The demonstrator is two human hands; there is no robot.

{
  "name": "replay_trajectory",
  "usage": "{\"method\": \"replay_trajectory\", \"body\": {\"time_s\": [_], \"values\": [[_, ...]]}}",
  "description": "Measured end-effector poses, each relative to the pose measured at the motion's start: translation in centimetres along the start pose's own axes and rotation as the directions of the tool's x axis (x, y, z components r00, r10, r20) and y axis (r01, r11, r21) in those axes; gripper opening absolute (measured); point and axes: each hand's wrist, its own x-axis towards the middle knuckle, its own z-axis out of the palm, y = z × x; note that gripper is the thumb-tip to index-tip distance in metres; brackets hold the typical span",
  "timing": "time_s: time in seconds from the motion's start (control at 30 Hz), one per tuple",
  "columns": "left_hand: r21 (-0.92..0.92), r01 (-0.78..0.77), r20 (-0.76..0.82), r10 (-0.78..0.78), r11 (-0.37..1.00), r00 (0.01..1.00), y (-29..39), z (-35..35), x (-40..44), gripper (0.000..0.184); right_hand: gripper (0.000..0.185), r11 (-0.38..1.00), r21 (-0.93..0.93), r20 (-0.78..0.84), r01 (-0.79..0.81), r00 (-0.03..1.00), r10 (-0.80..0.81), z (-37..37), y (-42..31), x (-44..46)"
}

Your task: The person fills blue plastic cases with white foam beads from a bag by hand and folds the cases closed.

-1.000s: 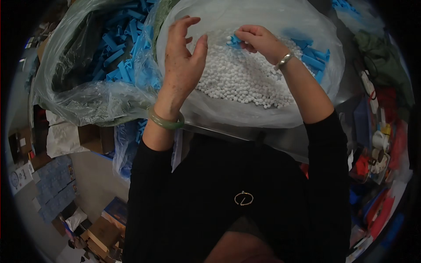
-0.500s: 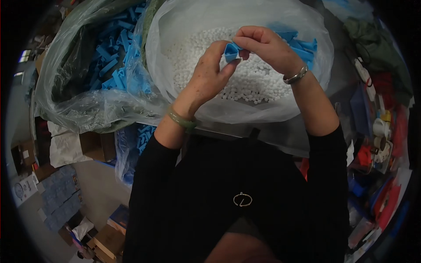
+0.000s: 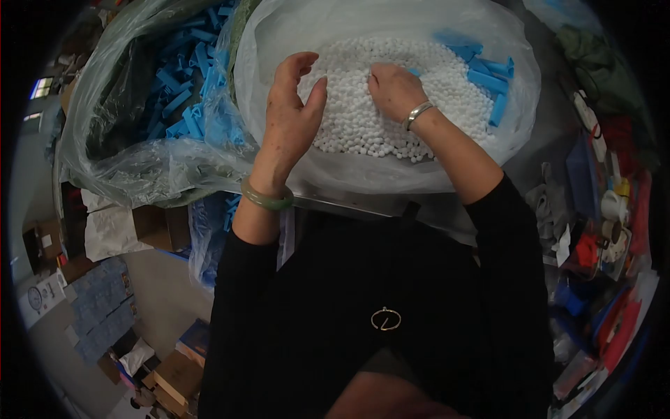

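My left hand hovers over the left part of the white balls, fingers and thumb apart, holding nothing. Lower on that arm is a green bangle. My right hand is curled, its fingertips down at the balls and hidden from view. A small bit of blue shows just beyond its knuckles; I cannot tell if it is held or lying there. Several blue folded pieces lie at the right side of the large clear plastic bag that contains the balls.
To the left, another clear bag holds many blue pieces. A metal table edge runs before my body. Cardboard boxes stand on the floor at lower left. A blue bin and a white cup are at the right.
My hands have moved apart. The left has let go of the blue piece and shifted left, opening; the right has come down and left onto the balls.
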Motion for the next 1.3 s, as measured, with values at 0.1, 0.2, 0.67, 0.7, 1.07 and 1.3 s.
{"method": "replay_trajectory", "body": {"time_s": [0.1, 0.2, 0.67, 0.7, 1.07, 1.3], "values": [[-0.034, 0.006, 0.032, -0.005, 0.999, 0.999, 0.2, 0.4, -0.1, 0.039, 0.019, 0.924, 0.342, -0.096, 0.172, 0.984, -0.148, -1.8, 0.4, 1.0], [-0.034, -0.042, 0.095, 0.045, 0.999, 0.994, 0.4, 1.4, 0.1, 0.041, 0.023, 0.753, 0.655, 0.108, 0.071, 0.977, -0.186, -5.7, 1.4, 0.9], [-0.262, 0.095, 0.333, -0.003, 0.960, 0.943, 1.5, 5.2, -1.0, 0.016, 0.023, 0.646, 0.762, 0.104, 0.052, 0.974, -0.201, -9.1, 0.0, -3.1], [-0.320, 0.094, 0.319, 0.014, 0.943, 0.947, 1.6, 5.4, -0.7, 0.015, 0.023, 0.606, 0.796, 0.140, 0.001, 0.973, -0.185, -9.0, 0.0, -2.9], [-0.366, -0.052, 0.154, 0.116, 0.929, 0.981, 3.7, 5.0, -2.0, 0.021, 0.040, 0.896, 0.053, -0.335, 0.440, 0.853, -0.399, -9.0, -5.5, -9.7], [-0.122, -0.056, 0.183, 0.078, 0.991, 0.980, 6.4, 1.3, -2.8, 0.018, 0.048, 0.806, 0.256, -0.406, 0.534, 0.816, -0.412, -8.6, -6.0, -10.9]]}}
